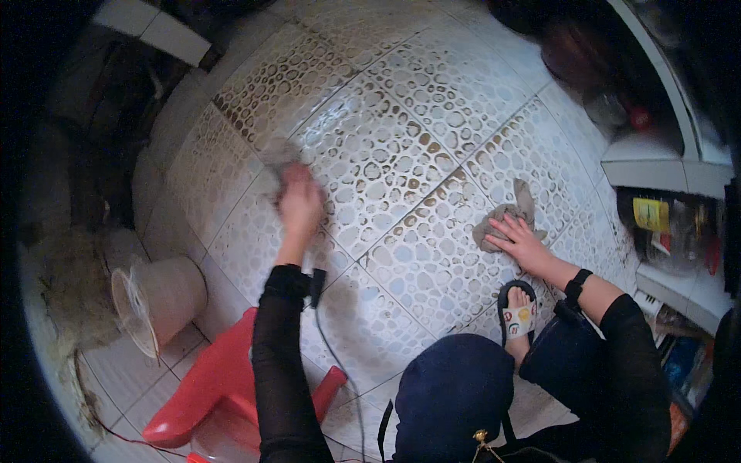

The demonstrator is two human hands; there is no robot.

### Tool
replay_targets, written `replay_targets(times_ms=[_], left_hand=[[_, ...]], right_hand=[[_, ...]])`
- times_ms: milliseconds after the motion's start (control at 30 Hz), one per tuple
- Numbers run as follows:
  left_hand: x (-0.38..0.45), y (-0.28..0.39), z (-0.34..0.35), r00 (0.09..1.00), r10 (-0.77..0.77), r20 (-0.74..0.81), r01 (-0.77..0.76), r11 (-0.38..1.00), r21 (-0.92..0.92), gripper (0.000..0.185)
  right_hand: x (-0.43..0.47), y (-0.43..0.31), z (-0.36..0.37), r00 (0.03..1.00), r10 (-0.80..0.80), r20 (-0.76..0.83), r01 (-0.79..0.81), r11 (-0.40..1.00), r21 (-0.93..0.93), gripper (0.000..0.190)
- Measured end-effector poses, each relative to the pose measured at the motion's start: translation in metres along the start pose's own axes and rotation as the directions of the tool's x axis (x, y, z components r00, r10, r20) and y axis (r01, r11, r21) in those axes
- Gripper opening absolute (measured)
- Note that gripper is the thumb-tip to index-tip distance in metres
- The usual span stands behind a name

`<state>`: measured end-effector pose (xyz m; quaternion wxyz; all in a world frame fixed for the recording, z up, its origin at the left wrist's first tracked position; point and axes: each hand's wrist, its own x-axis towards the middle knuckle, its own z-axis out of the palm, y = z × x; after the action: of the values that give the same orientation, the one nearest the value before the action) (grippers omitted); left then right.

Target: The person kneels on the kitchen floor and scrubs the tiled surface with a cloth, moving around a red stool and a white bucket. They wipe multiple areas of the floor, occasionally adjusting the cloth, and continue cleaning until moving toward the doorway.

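Note:
A patterned tile floor (370, 173) with wet-looking, shiny patches and brown marks between its pebble shapes fills the middle. My left hand (299, 197) is blurred over the floor left of centre, with a greyish, smeared shape that looks like a cloth (282, 156) at its fingertips; its grip is not clear. On the right, my right hand (512, 234) lies with spread fingers on top of a crumpled grey-brown cloth (489, 228), pressing it against the tiles. One end of that cloth sticks out beyond the fingers.
A red plastic stool (214, 376) lies at lower left, near a whitish bucket (168, 301) on its side. A thin cable (336, 353) runs down from my left wrist. Tiled shelves (654, 173) with jars line the right. My sandalled foot (518, 315) is below the right hand.

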<state>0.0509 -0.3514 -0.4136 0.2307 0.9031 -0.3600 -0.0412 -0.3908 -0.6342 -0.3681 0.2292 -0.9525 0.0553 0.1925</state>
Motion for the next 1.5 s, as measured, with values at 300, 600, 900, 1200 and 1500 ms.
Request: replay_targets(times_ms=[300, 600, 900, 1200, 1500], left_hand=[[-0.056, 0.216, 0.029, 0.697, 0.553, 0.456, -0.148, 0.734, -0.663, 0.047], [0.026, 0.105, 0.065, 0.941, 0.332, 0.069, -0.332, 0.861, 0.387, 0.047], [-0.133, 0.264, 0.088, 0.434, 0.760, 0.484, -0.767, 0.593, -0.244, 0.056], [-0.128, 0.258, 0.097, 0.439, 0.825, 0.357, -0.835, 0.521, -0.178, 0.050], [-0.135, 0.252, 0.108, 0.462, 0.810, 0.361, -0.861, 0.508, -0.039, 0.052]], right_hand=[[-0.032, -0.011, 0.003, 0.989, 0.055, -0.135, -0.051, 0.998, 0.027, 0.065], [-0.020, 0.088, -0.012, 0.647, 0.612, -0.454, -0.660, 0.748, 0.070, 0.063], [-0.143, 0.052, 0.051, 0.978, 0.188, -0.094, -0.202, 0.963, -0.181, 0.068], [-0.354, 0.056, 0.005, 0.546, 0.718, 0.432, -0.833, 0.522, 0.185, 0.035], [-0.494, -0.011, -0.027, 0.542, 0.838, -0.063, -0.826, 0.545, 0.145, 0.029]])
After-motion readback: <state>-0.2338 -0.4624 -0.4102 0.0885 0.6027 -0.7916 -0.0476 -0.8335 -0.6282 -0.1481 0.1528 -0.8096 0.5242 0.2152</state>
